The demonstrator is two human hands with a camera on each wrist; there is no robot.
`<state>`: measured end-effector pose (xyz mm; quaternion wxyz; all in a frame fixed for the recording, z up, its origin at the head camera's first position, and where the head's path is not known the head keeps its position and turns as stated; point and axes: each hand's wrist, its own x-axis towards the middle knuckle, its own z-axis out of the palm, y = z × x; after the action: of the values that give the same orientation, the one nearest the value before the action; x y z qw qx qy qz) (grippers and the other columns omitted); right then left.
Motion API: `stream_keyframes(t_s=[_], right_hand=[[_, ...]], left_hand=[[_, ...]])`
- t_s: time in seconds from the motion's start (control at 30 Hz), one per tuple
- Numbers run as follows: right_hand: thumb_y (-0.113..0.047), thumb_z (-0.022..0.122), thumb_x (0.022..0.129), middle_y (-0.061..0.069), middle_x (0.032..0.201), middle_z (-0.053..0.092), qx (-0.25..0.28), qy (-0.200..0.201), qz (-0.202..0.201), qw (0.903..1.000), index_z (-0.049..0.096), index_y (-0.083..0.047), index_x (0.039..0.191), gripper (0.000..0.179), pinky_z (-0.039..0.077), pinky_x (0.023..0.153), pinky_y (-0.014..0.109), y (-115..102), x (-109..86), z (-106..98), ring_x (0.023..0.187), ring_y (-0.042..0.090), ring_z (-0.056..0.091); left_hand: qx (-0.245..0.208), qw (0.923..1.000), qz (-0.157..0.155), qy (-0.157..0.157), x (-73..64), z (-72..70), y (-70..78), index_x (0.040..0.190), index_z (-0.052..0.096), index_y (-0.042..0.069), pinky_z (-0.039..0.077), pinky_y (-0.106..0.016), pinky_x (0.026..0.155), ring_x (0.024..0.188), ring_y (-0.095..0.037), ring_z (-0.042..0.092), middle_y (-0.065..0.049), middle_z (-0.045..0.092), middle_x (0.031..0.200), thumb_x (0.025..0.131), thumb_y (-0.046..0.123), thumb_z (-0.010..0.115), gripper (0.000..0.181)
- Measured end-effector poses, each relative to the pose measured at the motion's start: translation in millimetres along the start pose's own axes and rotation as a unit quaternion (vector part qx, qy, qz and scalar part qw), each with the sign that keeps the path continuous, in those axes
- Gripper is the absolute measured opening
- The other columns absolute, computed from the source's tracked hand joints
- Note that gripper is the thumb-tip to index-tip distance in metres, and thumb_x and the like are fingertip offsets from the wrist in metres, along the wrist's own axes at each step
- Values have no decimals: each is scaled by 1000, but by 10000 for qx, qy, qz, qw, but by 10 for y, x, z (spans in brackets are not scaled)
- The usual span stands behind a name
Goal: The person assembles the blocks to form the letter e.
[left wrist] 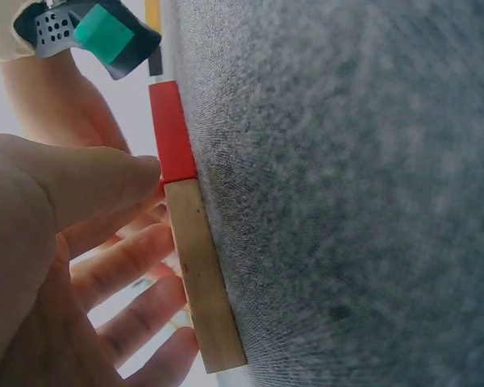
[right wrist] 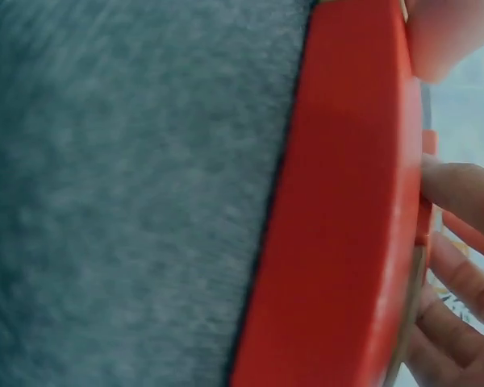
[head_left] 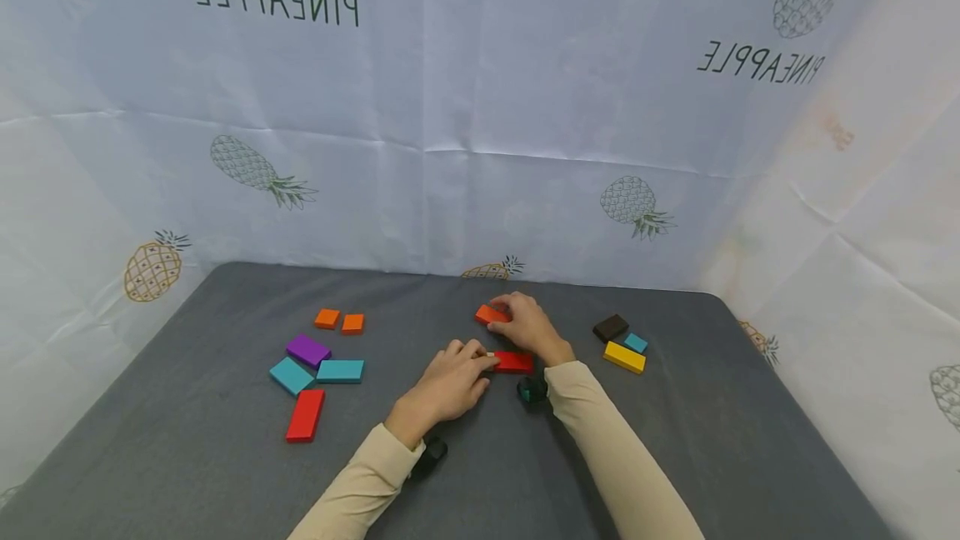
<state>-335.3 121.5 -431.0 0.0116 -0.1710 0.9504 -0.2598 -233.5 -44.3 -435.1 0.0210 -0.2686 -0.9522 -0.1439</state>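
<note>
My left hand [head_left: 447, 383] lies over a plain wooden block [left wrist: 203, 274], its thumb at the end of a red block [left wrist: 173, 133]. These two blocks lie flat and end to end on the grey cloth. The left fingers reach along the wooden block's far side. Just behind, my right hand [head_left: 527, 328] pinches an orange-red block [head_left: 491, 314] between thumb and fingers. In the right wrist view, another wooden piece [right wrist: 411, 302] shows beside that block, partly hidden by the red block in front.
Left of the hands lie two small orange blocks [head_left: 352, 324], a purple block [head_left: 308, 349], two teal blocks [head_left: 340, 371] and a red block [head_left: 305, 416]. At right are a dark brown block [head_left: 611, 327], a small blue block [head_left: 636, 343] and a yellow block [head_left: 624, 357]. A pineapple-print curtain [head_left: 480, 107] hangs behind.
</note>
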Motion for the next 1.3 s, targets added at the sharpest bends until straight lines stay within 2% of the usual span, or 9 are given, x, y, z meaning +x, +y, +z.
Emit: stream_keyframes(t_s=[0.33,0.67,1.07,1.3], right_hand=[[-17,63,98,18,117,64,355,250,-198,9989,67,-2,124,30,55,88,46,76,-78,-98,104,32,65],[-23,75,89,12,112,65,149,-55,86,9998,67,-5,124,40,55,83,39,126,-128,-78,94,23,64],[-21,77,87,10,104,68,109,190,167,9996,70,-5,119,36,54,79,38,150,-121,-28,85,19,63],[-21,78,87,10,106,69,89,276,186,9994,71,-5,118,36,54,80,38,161,-118,-13,86,20,63]], left_hand=[[-29,10000,20,32,-2,-5,0,132,65,18,46,-36,85,104,-22,50,-2,57,120,98,25,63,35],[-56,10000,-32,0,-12,-5,-1,132,65,17,45,-36,84,103,-20,49,-2,56,120,98,25,63,34],[-115,9999,-51,-50,-8,-13,10,132,65,17,45,-37,86,105,-21,49,-2,57,121,98,24,63,35],[-129,9999,-47,-51,-8,-9,4,132,65,17,46,-39,87,106,-22,50,-2,57,121,98,24,63,35]])
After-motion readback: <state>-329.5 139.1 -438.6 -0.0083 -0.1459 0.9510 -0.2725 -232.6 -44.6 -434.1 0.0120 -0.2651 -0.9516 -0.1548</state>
